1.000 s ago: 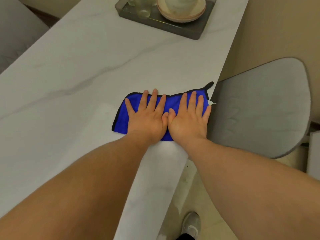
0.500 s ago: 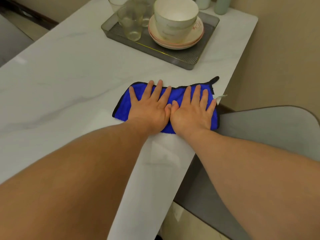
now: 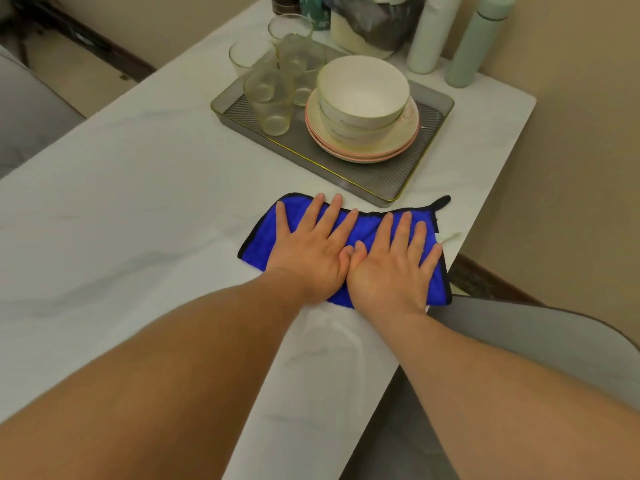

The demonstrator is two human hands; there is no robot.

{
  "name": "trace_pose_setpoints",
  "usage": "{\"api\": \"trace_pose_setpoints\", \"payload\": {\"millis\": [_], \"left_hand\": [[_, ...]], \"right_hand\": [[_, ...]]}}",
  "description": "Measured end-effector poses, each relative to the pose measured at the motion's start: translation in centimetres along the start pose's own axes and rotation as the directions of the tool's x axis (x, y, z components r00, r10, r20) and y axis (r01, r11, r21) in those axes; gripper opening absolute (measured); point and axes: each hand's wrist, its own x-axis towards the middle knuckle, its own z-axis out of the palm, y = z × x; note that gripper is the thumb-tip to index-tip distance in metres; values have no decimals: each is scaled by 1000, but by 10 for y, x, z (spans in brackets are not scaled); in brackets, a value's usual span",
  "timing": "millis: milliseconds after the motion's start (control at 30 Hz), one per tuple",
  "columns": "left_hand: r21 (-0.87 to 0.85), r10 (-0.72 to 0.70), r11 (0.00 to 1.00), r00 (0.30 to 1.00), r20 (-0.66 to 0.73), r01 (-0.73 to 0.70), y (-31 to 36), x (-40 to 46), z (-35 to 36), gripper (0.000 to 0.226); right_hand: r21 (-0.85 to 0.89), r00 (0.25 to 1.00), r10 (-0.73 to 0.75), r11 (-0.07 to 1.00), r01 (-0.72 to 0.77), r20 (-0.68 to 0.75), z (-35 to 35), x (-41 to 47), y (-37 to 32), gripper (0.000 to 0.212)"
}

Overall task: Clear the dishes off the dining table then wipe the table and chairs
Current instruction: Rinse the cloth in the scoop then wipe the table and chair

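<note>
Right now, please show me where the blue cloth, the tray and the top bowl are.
blue cloth (image 3: 263, 237): head view, bare left part beside the fingers.
tray (image 3: 375, 188): head view, near rim with the gold edge.
top bowl (image 3: 363, 86): head view, inside of the bowl.

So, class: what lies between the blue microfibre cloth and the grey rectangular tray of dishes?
In the head view, only a narrow strip of bare white marble table separates the blue microfibre cloth from the grey rectangular tray; nothing sits there.

I see two pale bottles (image 3: 450, 32) upright at far corner | patterned container (image 3: 374, 26) beside them | beige wall (image 3: 571, 133)
</note>
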Motion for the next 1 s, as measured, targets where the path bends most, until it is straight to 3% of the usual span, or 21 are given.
{"api": "trace_pose_setpoints", "payload": {"millis": [133, 300, 433, 567, 767, 1000], "left_hand": [[-33, -110, 993, 993, 42, 111, 7, -13, 1, 65], [-109, -344, 930, 936, 72, 350, 10, -57, 4, 64], [-161, -511, 844, 858, 47, 511, -8, -87, 12, 62], [-199, -622, 761, 782, 44, 617, -36, -95, 14, 62], [-223, -718, 677, 696, 11, 702, -111, -73, 11, 63], [-199, -776, 619, 630, -8, 760, -244, -26, 8, 62]], "right_hand": [[-10, 999, -37, 999, 37, 7, 0, -4, 3, 74], [-36, 966, -256, 966, 258, 41, -1, -13, -10, 74], [-67, 880, -472, 877, 475, 55, 1, -15, -38, 74], [-104, 800, -597, 794, 599, 55, 4, 1, -76, 73], [-100, 736, -676, 731, 675, 32, 8, 43, -159, 72], [-79, 677, -734, 673, 736, 56, 8, 108, -293, 71]]}}
